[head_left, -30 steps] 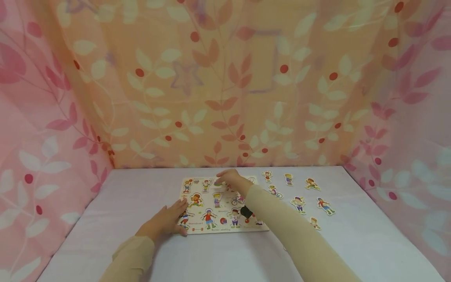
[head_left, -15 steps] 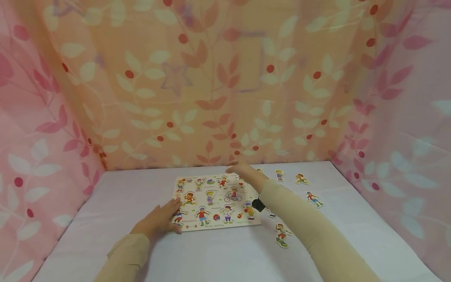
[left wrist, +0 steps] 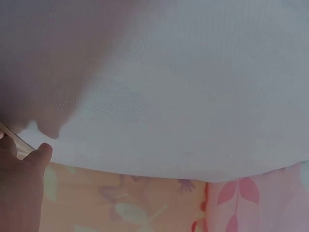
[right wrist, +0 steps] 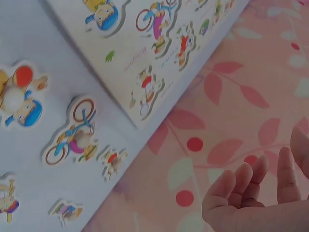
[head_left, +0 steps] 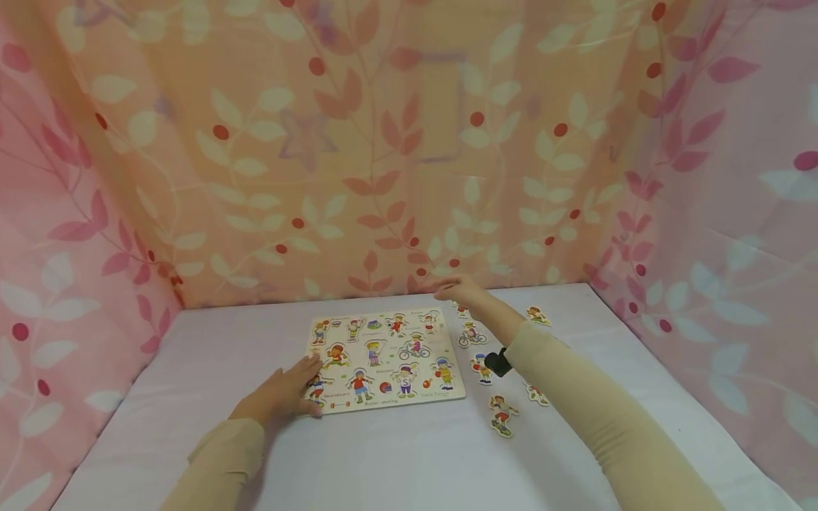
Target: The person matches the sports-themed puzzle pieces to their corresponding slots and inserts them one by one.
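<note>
A puzzle board [head_left: 383, 371] printed with children at sports lies on the table. My left hand [head_left: 287, 390] rests at its left edge, fingers extended over the picture side and thumb at the front corner. In the left wrist view, that hand [left wrist: 21, 179] appears at the lower left beside the board's thin edge. My right hand [head_left: 456, 287] is raised beyond the board's back right corner. Its fingers [right wrist: 285, 181] are loosely bent with nothing between them in the right wrist view. Nearby lie a cyclist puzzle piece [head_left: 472, 333] and a small tennis-player puzzle piece [right wrist: 112, 162].
Right of the board are several loose figure pieces, among them a skateboarder piece [head_left: 502, 415], a ball-holding piece [head_left: 482, 367] and a runner piece [head_left: 538, 316]. The right sleeve [head_left: 575, 383] covers part of that area. A patterned curtain [head_left: 358, 142] stands behind the table.
My right hand has moved off the board, rightward and back, uncovering its upper pictures. My left hand stays at the board's left edge. The head view has turned slightly right.
</note>
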Demonstrator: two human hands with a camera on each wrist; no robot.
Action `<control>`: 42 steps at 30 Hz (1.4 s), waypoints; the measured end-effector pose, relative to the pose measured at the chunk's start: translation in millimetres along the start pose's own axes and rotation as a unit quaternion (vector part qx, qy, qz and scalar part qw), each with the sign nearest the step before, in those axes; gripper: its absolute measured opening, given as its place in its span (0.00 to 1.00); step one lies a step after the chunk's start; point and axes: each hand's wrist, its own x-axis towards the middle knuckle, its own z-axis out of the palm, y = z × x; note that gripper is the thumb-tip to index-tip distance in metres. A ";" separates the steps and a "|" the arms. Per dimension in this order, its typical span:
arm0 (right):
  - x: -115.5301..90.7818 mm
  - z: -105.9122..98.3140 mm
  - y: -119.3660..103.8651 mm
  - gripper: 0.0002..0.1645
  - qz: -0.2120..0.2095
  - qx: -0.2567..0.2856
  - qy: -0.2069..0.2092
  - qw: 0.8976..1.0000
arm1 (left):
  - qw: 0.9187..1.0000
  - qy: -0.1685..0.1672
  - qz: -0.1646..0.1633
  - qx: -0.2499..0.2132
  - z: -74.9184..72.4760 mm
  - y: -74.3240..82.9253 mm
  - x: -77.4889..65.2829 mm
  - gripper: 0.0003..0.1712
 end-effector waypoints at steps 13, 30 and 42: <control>-20.2 -42.1 2.8 0.27 0.009 -0.015 0.004 1.000 | 1.000 0.009 0.029 -0.005 -3.1 -3.6 -6.5 0.61; -43.8 -83.9 8.5 0.29 0.007 -0.037 0.013 0.999 | 1.000 -0.001 0.013 0.007 -1.2 -9.4 -6.5 0.63; -57.9 -111.7 22.3 0.30 0.013 -0.048 0.013 0.999 | 1.000 -0.003 0.017 0.008 -2.6 -7.5 -9.8 0.63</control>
